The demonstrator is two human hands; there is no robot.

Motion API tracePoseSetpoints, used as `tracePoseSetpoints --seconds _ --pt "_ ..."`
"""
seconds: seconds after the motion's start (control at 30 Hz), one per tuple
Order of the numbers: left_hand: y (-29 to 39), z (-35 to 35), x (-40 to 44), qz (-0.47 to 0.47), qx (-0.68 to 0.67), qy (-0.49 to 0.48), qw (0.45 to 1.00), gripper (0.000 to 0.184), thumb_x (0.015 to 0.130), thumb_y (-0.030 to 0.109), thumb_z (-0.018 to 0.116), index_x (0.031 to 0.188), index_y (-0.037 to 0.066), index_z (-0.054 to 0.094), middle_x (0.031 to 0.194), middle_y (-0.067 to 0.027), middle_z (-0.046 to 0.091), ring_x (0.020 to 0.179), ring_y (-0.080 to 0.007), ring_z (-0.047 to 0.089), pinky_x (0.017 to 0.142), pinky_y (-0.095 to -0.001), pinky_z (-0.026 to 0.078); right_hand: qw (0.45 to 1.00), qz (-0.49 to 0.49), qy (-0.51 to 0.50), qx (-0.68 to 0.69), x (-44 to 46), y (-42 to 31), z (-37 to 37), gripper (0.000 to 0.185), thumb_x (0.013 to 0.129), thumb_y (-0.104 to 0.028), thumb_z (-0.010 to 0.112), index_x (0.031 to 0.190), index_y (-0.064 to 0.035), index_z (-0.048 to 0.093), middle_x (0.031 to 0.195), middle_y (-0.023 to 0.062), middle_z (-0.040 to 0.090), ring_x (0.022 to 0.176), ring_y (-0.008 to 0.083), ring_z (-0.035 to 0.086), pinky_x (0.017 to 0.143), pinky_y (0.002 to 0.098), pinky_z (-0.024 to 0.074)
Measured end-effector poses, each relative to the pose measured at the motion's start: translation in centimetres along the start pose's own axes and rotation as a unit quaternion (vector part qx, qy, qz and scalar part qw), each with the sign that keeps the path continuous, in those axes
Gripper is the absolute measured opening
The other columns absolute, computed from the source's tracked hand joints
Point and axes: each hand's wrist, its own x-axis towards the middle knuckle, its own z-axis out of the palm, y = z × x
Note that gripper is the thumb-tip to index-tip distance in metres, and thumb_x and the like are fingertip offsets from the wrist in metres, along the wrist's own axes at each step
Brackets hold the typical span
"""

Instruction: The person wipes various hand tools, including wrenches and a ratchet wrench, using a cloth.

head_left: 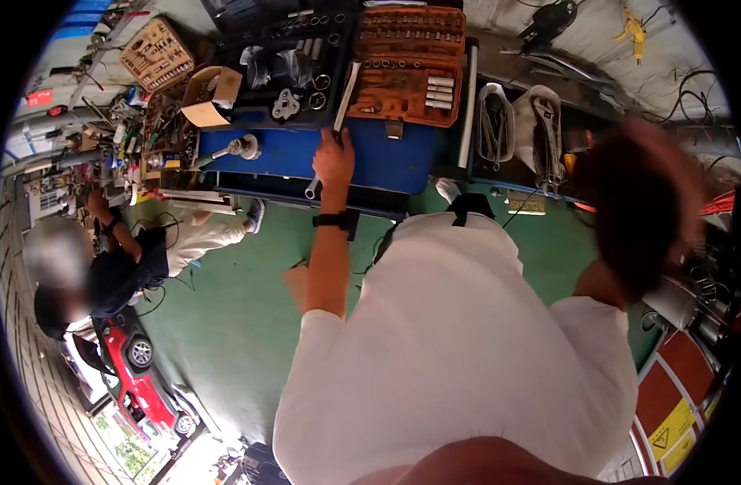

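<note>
My left hand (333, 162) is closed around a long metal wrench (351, 89) over the blue bench top (386, 158). One end of the tool reaches up between the black tool case (261, 109) and the orange socket case (403, 69); its other end sticks out below the hand, near the bench's front edge. My right hand (657, 194) is raised close to the camera at the right, dark and blurred, so its fingers cannot be made out. A ratchet-like metal tool (242, 147) lies on the bench left of my left hand.
An open cardboard box (212, 95) and a tan socket case (157, 55) stand at the back left. Bins with tools (537, 129) are right of the bench. A co-worker (128, 259) is at the left, above a red car (140, 380). A yellow air gun (634, 34) hangs at upper right.
</note>
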Motion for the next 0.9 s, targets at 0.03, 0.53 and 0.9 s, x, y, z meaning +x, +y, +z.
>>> tracePoseSetpoints --seconds 0.03,0.53,0.9 --pt "-0.1 -0.2 -0.1 0.029 0.007 0.013 0.999 0.026 0.097 0.03 0.056 0.11 0.008 0.055 0.086 -0.0176 0.07 0.075 -0.0436 0.067 0.065 -0.0536 0.053 0.999 0.033 0.025 -0.01 0.0 1.1 0.6 0.068 0.064 -0.022 0.079 0.127 -0.0106 0.059 0.088 0.0079 0.072 0.074 0.0216 0.071 0.07 0.03 0.0542" --pt "0.0 -0.2 -0.1 0.139 0.019 0.108 0.984 0.031 0.082 0.02 0.07 0.112 0.013 0.066 0.103 -0.0092 0.06 0.094 -0.0324 0.058 0.078 -0.0458 0.048 0.924 0.243 -0.22 -0.199 -0.2 17.8 19.1 0.066 0.082 -0.048 0.066 0.14 -0.0167 0.053 0.083 0.0223 0.069 0.08 0.0402 0.068 0.072 0.0491 0.0541" --pt "-2.8 -3.7 -4.8 0.064 -0.004 0.116 0.991 0.023 0.08 0.027 0.078 0.097 0.015 0.069 0.101 -0.0081 0.058 0.094 -0.0309 0.055 0.079 -0.0449 0.044 0.873 0.268 -0.343 -0.22 1.0 20.6 22.2 0.079 0.083 -0.049 0.065 0.149 -0.012 0.04 0.09 0.0254 0.068 0.088 0.0422 0.067 0.08 0.0476 0.0541"
